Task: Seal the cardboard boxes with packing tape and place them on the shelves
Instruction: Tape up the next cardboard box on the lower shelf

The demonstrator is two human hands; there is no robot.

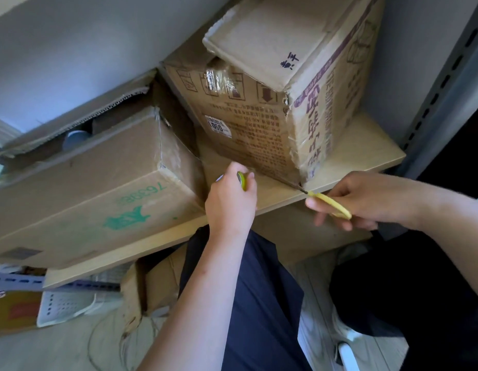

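Observation:
A tall printed cardboard box [259,129] stands on the wooden shelf board [366,153], with clear tape on its side and corner. My left hand [230,202] grips a tape roll [242,180] with a green-yellow rim, held against the box's lower edge. My right hand [366,199] holds yellow-handled scissors [331,204], whose dark blades point at the box's bottom corner. A wider box [85,188] with green print lies on the same shelf to the left.
An open box [72,121] with raised flaps sits behind the left one. Another box [307,236] is under the shelf. A grey perforated upright [446,84] stands at right. On the floor are a small carton [155,287], a white basket [66,303] and cables.

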